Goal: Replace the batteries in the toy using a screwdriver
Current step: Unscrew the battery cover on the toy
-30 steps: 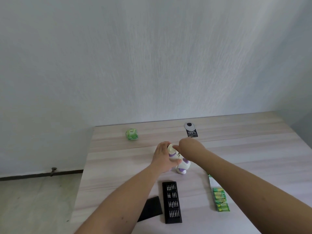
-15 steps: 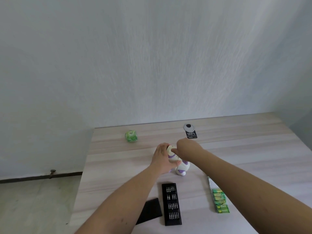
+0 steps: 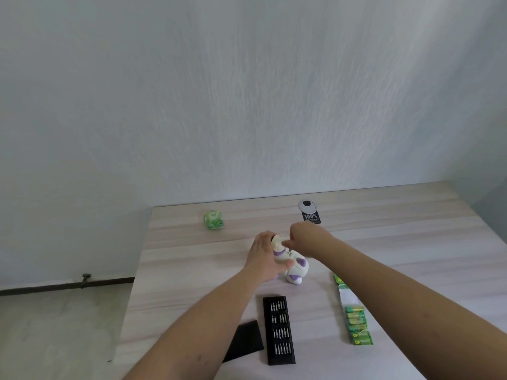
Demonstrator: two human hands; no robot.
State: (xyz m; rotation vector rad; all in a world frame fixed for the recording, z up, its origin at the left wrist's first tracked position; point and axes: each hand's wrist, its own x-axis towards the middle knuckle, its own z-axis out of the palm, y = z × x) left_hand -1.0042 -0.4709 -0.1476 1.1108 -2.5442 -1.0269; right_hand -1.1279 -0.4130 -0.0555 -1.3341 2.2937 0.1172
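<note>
pale wood table (image 3: 411, 215), grey textured wall (image 3: 247, 91), concrete floor (image 3: 55, 325)

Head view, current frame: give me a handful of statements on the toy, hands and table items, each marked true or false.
1. The left hand grips the white and purple toy. True.
2. The black bit tray lies beyond the toy, next to the wall. False: it lies on the near side of the toy, towards the person.
3. The green batteries lie on the table under the right forearm's side. True.
4. The right hand rests flat on the bit tray. False: its fingers are at the top of the toy.
5. The green cube sits inside the bit tray. False: it stands alone at the far left of the table.
</note>
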